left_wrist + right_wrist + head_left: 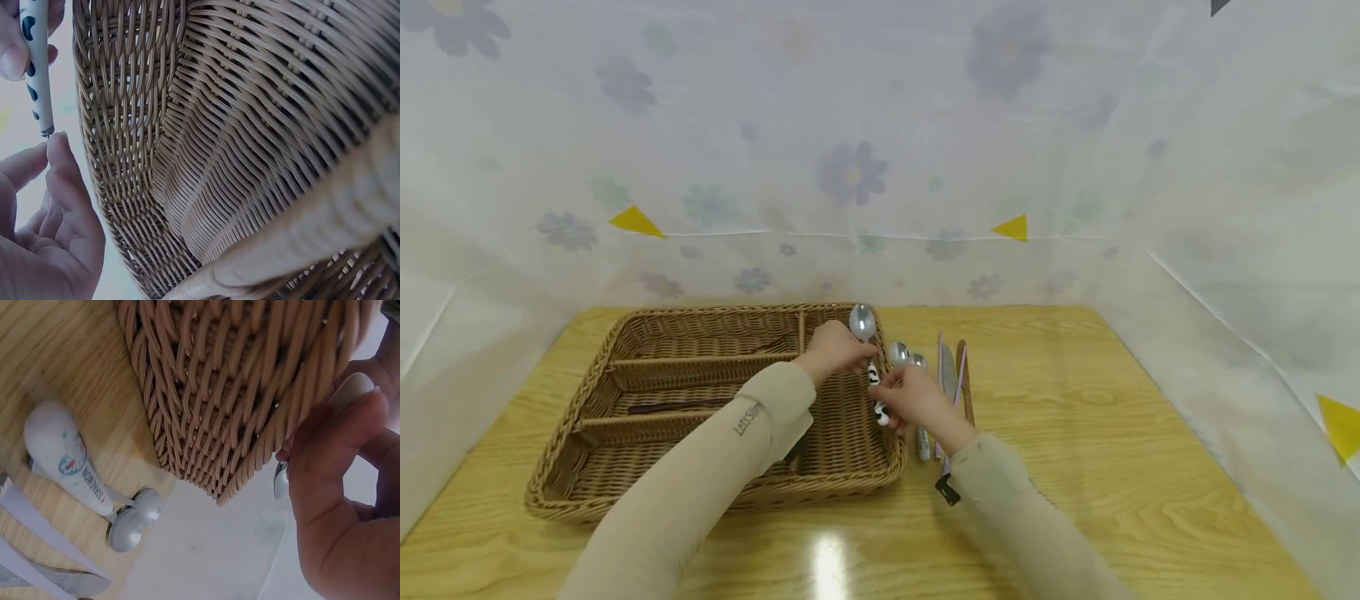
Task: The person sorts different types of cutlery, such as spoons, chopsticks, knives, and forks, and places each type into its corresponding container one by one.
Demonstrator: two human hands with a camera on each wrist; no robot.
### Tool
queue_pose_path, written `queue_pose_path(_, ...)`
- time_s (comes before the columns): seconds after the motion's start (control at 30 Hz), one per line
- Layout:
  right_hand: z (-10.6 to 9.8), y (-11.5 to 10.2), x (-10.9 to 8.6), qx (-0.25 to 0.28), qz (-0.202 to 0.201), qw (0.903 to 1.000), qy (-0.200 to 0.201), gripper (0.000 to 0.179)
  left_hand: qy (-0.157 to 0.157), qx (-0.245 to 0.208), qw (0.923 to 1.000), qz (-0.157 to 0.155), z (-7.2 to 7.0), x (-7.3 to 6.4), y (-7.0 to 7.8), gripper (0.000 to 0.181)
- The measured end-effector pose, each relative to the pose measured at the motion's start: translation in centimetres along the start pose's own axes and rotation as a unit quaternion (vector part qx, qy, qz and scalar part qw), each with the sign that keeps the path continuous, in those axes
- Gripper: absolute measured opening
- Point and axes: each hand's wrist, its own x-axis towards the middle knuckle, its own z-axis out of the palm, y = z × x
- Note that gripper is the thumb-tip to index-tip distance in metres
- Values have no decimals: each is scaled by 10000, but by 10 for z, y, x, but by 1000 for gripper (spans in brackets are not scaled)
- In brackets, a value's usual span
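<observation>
Both hands are on one spoon, held above the right rim of a divided wicker basket point(625, 421). Its metal bowl point(862, 322) points away from me, and its handle point(39, 81) is white with black patches. My left hand point(837, 348) pinches the spoon at its neck, where fingertips point(58, 142) and thumb meet in the left wrist view. Lower down, my right hand point(921, 400) pinches the handle near its end. The right wrist view shows the rounded handle end point(351, 390) between the right thumb and fingers, beside the basket's woven rim.
Right of the basket lie spoons point(898, 352), one with a printed white handle point(75, 465), a knife point(949, 371), pale purple strips point(939, 400) and a brown wooden utensil point(967, 392). Inside the basket are a dark fork-like utensil point(771, 343) and a dark stick-like one point(673, 407). Patterned sheeting surrounds the table.
</observation>
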Motion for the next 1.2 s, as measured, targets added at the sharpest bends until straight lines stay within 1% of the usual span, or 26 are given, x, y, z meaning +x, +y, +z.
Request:
queue_pose_path(0.07,2,-1,0,78,-2,10000,-20,20,76,-385,9990,-205,0,2,0,23)
queue_pose_path(0.17,5,-4,-1,183,-25,9998,-21,20,135,-939,9942,-506,0,4,1,23)
queue_pose_path(0.27,7,-5,-1,209,-28,9998,0,19,152,-1127,9916,-617,-1,4,1,22)
queue_pose_path(0.4,8,-6,-2,233,-82,9997,14,20,150,-1154,9917,-540,-2,3,1,19)
queue_pose_path(0.47,9,-7,-2,253,-155,9996,8,21,139,-1099,9927,-478,-3,2,1,17)
queue_pose_path(0.53,10,-8,-3,274,-236,9993,-3,23,121,-891,9951,-400,-6,1,1,17)
queue_pose_path(0.63,10,-9,-4,300,-319,9990,7,28,73,-333,9991,-241,-10,-2,0,19)
queue_pose_path(0.73,10,-9,-4,419,-327,9986,34,35,4,145,9999,-60,-16,-3,-1,22)
queue_pose_path(0.77,10,-9,-4,471,-326,9983,41,37,-26,232,9997,-3,-18,-4,-2,23)
queue_pose_path(0.83,10,-7,-5,635,-263,9976,52,40,-101,268,9996,49,-24,-4,-4,23)
queue_pose_path(0.97,7,0,-4,774,-199,9966,203,40,-283,480,9982,223,-39,-4,-10,25)
queue_pose_path(1.07,2,5,-4,786,-157,9963,314,40,-466,690,9958,381,-56,-3,-14,29)
queue_pose_path(1.13,-3,7,-5,851,-102,9959,293,43,-631,724,9944,446,-68,-3,-15,27)
queue_pose_path(1.2,-8,9,-5,1008,-46,9945,279,46,-758,839,9918,603,-82,-4,-17,27)
